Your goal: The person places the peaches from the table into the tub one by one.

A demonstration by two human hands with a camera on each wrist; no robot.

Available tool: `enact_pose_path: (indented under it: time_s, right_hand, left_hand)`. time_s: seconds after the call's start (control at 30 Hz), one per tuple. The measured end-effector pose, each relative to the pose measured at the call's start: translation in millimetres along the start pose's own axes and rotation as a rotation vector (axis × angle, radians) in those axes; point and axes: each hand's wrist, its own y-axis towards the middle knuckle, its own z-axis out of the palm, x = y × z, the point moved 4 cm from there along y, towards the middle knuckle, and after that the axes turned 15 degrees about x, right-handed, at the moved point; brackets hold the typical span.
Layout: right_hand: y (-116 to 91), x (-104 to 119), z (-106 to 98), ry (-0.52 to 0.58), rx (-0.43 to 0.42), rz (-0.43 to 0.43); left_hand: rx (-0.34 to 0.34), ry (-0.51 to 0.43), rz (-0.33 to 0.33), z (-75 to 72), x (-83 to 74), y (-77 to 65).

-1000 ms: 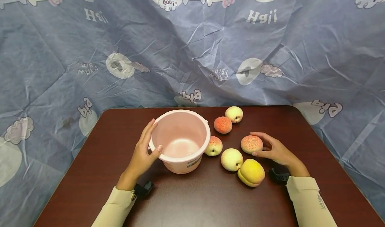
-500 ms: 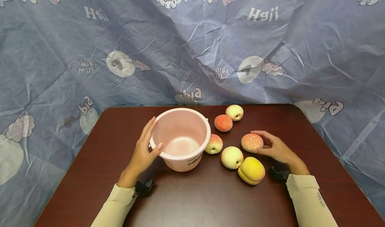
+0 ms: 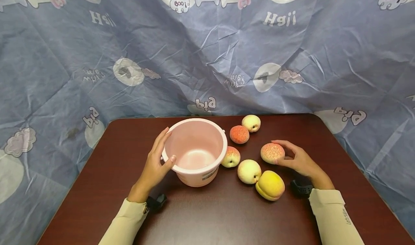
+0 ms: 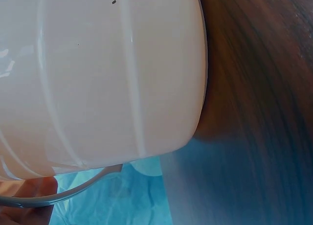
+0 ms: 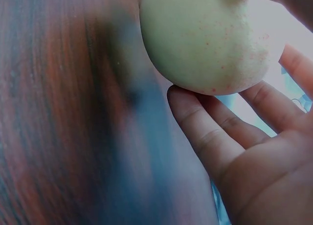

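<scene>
A pale pink bucket (image 3: 194, 180) stands upright on the table with nothing inside. My left hand (image 3: 155, 165) holds its left rim, thumb over the near edge and fingers along the outside. The left wrist view shows the bucket's ribbed wall (image 4: 98, 88) and part of its grey handle (image 4: 73, 191). My right hand (image 3: 299, 160) grips a red-speckled peach (image 3: 272, 153) between thumb and fingers, close over the table. In the right wrist view the peach's pale green side (image 5: 205, 44) shows, with fingers (image 5: 200, 122) against its underside.
Right beside the bucket sits a red-and-yellow peach (image 3: 231, 157). Nearer are a pale peach (image 3: 249, 172) and a yellow peach (image 3: 270, 186), side by side. At the back are a red peach (image 3: 239, 134) and a cream peach (image 3: 251, 123). A blue patterned cloth (image 3: 207, 57) hangs behind the table (image 3: 207, 219).
The speckled peach in my right hand has shifted very slightly up and to the right in the head view. My left hand and the bucket stay where they were.
</scene>
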Motion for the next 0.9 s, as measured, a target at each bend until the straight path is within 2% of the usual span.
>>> enact_pose_path:
  time_s: [0.2, 0.47, 0.57, 0.73, 0.9]
  right_hand:
    - [0, 6, -3, -0.017, -0.043, 0.036]
    - [1, 7, -6, -0.038, -0.084, 0.066]
    - [2, 10, -7, -0.055, -0.102, 0.054]
    - [5, 19, -8, -0.065, -0.128, 0.038]
    - [6, 24, -6, -0.088, -0.143, 0.043]
  left_hand:
    - [0.004, -0.007, 0.007, -1.5, -0.4, -0.2]
    - [0.002, -0.035, 0.010, -7.9, -32.5, 5.0]
    - [-0.006, -0.026, 0.011, -6.0, -25.3, 5.2]
    - [-0.011, -0.012, 0.012, -1.3, -1.5, 4.2]
    - [-0.017, -0.016, 0.032, -0.3, 4.9, 1.9]
